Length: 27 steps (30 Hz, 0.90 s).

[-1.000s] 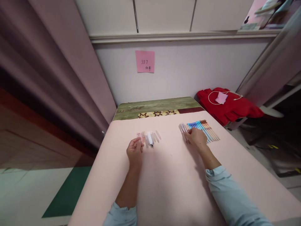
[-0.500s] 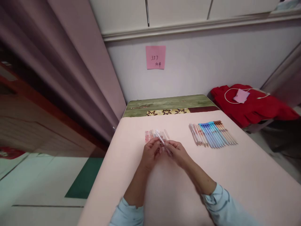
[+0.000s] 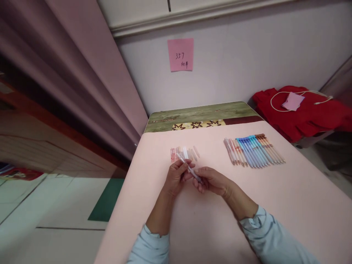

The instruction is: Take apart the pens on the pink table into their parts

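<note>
- The pen (image 3: 191, 171) sits between the two grips, aslant above the table, its pale end pointing up and to the left past the left grip, its darker end down by the right grip.
- The left grip (image 3: 176, 178) pinches the pen between thumb and fingers, around its middle.
- The right grip (image 3: 214, 180) grasps the lower end, thumb on top and fingers curled beneath.
- Just beyond the left grip lies a short row (image 3: 185, 152) of slim sticks, pinkish at its left, white in the middle and pale at its right; the nearer ends are partly hidden by the left grip, and the details are too blurred to tell.
- Well to the right of the right grip, and farther out, a long row (image 3: 254, 151) of pens lies side by side: clear and pinkish ones nearest the grip, then blue, light blue, and brown to peach.
- Below both grips spreads the table (image 3: 214, 227), its surface pale pink, with a green wood-patterned strip (image 3: 192, 113) along the far edge.
- Beyond the grips, on the wall (image 3: 233, 55), hangs a pink note (image 3: 180, 55) reading 357.
- Far right of the grips lies a red cloth (image 3: 316, 115), with a white cable and a pink pad (image 3: 293, 101) on it.
- Left of the grips hangs a mauve curtain (image 3: 90, 58).
</note>
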Each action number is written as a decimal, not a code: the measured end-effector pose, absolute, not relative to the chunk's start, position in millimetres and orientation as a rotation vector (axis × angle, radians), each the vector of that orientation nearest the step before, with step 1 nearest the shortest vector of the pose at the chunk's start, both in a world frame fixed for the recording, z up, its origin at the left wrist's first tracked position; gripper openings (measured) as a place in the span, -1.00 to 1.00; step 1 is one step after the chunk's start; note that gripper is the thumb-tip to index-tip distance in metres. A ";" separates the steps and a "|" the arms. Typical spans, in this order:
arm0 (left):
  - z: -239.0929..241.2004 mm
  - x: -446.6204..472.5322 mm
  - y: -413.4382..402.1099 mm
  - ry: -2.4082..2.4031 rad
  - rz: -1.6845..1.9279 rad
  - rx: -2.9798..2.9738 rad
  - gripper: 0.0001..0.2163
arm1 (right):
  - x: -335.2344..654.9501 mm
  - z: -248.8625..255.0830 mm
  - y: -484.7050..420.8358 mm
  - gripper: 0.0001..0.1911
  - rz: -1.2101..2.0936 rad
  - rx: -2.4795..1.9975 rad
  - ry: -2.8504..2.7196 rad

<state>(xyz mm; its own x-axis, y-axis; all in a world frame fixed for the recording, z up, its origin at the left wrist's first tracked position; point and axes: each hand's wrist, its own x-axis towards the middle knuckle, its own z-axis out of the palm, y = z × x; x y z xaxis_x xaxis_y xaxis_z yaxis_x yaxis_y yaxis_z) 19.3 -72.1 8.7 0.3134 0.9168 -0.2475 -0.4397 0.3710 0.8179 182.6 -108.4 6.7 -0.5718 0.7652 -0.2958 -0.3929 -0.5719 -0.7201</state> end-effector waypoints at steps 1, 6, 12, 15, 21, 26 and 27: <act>7.8 18.7 -71.8 0.803 1.008 0.721 -0.74 | 183.5 6.5 -108.7 -0.57 2.167 -0.798 -0.808; 6.1 16.3 -71.2 0.845 1.048 0.824 -0.78 | 178.6 2.4 -108.8 -0.61 1.968 -0.946 -0.877; 5.7 19.7 -70.4 0.890 1.087 0.845 -0.77 | 173.0 3.8 -112.2 -0.56 1.777 -1.102 -0.901; 5.0 20.6 -69.3 0.887 1.104 0.823 -0.74 | 173.0 7.6 -115.0 -0.42 1.863 -1.143 -0.898; 6.1 21.2 -69.8 0.931 1.121 0.816 -0.69 | 172.6 7.1 -116.5 -0.51 1.721 -1.144 -0.856; 7.9 22.0 -70.4 0.922 1.137 0.800 -0.69 | 172.5 5.5 -116.2 -0.45 1.830 -1.153 -0.822; 8.0 22.0 -70.3 0.921 1.137 0.801 -0.69 | 172.4 5.4 -116.3 -0.48 1.813 -1.145 -0.822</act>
<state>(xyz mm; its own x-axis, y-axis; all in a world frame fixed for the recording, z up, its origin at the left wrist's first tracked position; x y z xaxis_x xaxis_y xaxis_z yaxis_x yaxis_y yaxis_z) 22.0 -70.3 8.0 0.1555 0.9693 -0.1902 -0.3877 0.2370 0.8908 172.4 -116.3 5.4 -0.2496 0.8877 -0.3869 -0.2941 -0.4501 -0.8431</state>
